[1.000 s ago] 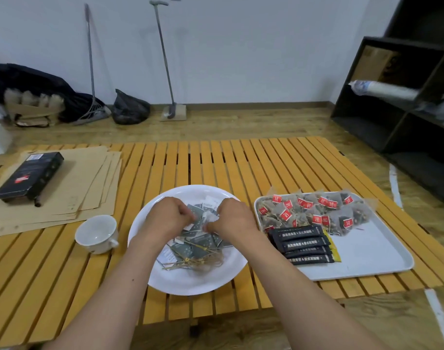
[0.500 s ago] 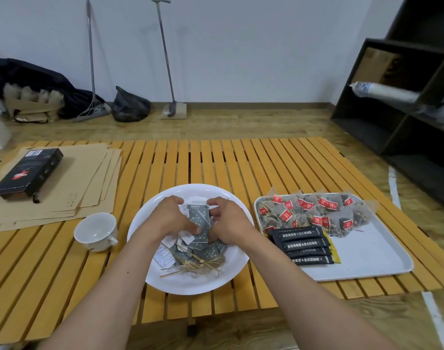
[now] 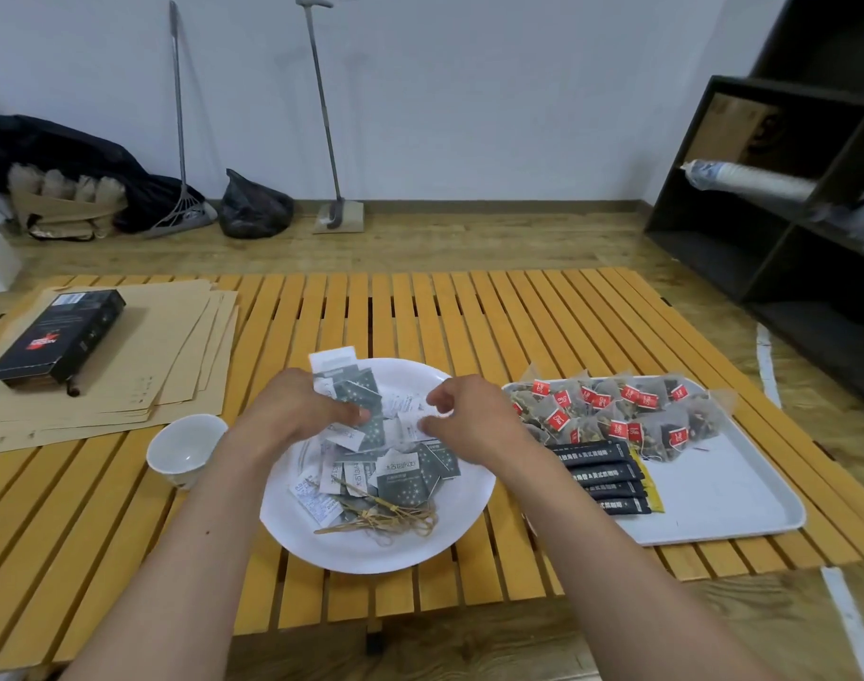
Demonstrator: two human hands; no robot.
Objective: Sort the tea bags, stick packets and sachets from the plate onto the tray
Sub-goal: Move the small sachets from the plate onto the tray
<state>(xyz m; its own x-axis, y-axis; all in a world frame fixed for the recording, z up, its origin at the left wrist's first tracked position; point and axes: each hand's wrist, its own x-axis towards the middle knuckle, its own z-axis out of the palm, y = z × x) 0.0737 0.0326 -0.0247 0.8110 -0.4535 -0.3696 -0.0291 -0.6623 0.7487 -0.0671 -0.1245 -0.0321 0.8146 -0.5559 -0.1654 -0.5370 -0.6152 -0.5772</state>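
Left hand (image 3: 297,410) gripping dark sachets (image 3: 356,395) over plate (image 3: 469,503), right hand (image 3: 469,415) pinching a white sachet (image 3: 410,410)

— How do the hands sit?
— Both bare forearms reach forward, wrists bent down. The left hand (image 3: 297,410) grips a fan of sachets (image 3: 356,393), thumb pressed across them.
— And the other?
— The right hand (image 3: 469,417), just beside it, curls its fingers, thumb and forefinger pinching a white sachet (image 3: 410,410).
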